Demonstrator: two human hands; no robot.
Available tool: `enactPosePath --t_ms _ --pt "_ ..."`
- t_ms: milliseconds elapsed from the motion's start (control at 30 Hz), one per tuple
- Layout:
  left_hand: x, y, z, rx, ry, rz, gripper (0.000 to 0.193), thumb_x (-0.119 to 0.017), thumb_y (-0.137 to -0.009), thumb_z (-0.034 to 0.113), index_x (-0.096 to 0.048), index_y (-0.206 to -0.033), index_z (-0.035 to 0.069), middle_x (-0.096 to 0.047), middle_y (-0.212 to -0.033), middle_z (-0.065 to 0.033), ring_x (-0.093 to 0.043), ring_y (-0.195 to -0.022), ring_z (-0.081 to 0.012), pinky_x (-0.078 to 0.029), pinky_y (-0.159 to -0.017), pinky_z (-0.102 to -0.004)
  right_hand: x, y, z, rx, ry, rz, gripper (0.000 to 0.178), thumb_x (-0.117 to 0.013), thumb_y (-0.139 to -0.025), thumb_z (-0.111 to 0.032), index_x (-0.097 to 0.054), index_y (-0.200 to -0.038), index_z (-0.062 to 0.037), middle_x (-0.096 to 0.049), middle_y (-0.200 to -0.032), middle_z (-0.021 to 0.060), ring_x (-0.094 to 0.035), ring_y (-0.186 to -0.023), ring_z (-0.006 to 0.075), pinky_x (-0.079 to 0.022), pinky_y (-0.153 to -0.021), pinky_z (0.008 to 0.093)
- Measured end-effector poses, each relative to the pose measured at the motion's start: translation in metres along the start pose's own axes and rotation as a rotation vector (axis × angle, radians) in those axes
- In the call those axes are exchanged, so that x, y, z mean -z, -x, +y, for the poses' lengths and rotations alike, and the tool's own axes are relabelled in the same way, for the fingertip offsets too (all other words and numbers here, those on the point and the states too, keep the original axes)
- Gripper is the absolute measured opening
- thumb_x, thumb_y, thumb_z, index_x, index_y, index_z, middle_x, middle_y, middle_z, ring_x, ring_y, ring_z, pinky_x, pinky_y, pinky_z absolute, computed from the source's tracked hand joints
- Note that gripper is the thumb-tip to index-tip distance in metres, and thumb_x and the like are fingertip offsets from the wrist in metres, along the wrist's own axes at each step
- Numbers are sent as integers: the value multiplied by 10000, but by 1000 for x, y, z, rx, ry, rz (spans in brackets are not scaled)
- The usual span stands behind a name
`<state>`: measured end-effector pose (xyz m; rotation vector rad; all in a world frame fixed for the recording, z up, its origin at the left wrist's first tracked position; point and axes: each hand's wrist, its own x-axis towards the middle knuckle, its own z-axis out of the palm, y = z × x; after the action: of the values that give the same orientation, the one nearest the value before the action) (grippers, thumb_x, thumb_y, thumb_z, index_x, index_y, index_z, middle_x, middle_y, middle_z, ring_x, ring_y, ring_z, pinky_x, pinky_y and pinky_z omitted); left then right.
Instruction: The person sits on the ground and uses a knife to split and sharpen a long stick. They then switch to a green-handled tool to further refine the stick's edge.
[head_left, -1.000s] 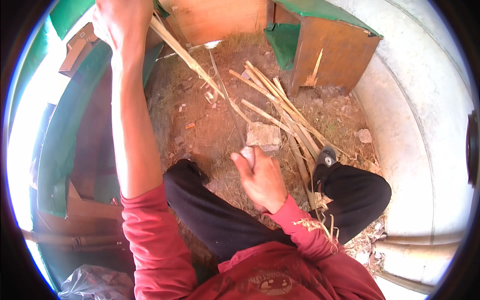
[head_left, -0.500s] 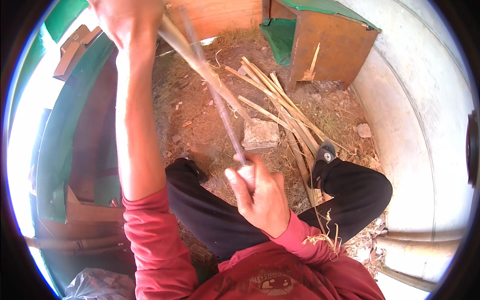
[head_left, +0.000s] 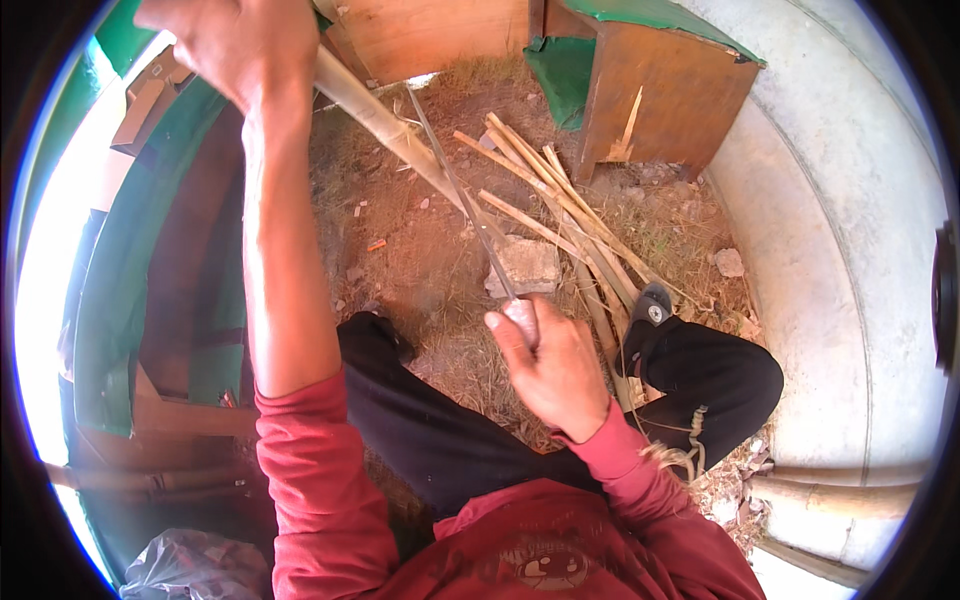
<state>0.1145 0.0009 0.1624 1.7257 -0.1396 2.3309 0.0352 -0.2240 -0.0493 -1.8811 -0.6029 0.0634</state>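
My left hand (head_left: 245, 50), raised at the upper left, is closed around a pale wooden stick (head_left: 370, 118); some of its fingers are cut off by the picture's top edge. The stick slants down to the right, its lower end close to a stone block (head_left: 528, 268) on the ground. In front of my body, my right hand (head_left: 562, 372) is wrapped round the handle of a long, thin-bladed knife (head_left: 490, 247). The knife points up and away, and its blade crosses the stick near the lower end. Whether the edge touches the wood I cannot tell.
Several cut sticks (head_left: 570, 215) lie in a pile beyond my right foot (head_left: 652, 305). A brown wooden cabinet (head_left: 665, 110) with green covering stands at the far right, next to a curved pale wall (head_left: 830, 230). Curly shavings (head_left: 690, 450) hang by my right sleeve. A clear plastic bag (head_left: 195, 568) sits lower left.
My right hand has moved a little to the right with the knife, and the blade's tip has come down and right. My left hand has shifted slightly left with the stick.
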Motion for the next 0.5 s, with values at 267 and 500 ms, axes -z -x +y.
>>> enactPosePath --t_ms 267,500 --pt "6 17 53 110 41 -65 458 -485 -1018 354 -440 -1266 -28 -487 -766 -35 -471 -710 -150 -411 -667 -314 12 11 -29 161 -320 137 213 -672 -926 -174 -557 -981 -2 -634 -623 166 -682 -556 276 -484 -494 361" --pt "-9 35 45 60 182 46 310 -507 -1025 282 -497 -1153 0 -432 -730 16 -403 -650 -79 -339 -571 -251 20 -2 -26 153 -159 0 273 -673 -927 -218 -552 -961 24 -624 -635 174 -650 -551 371 -476 -480 403"
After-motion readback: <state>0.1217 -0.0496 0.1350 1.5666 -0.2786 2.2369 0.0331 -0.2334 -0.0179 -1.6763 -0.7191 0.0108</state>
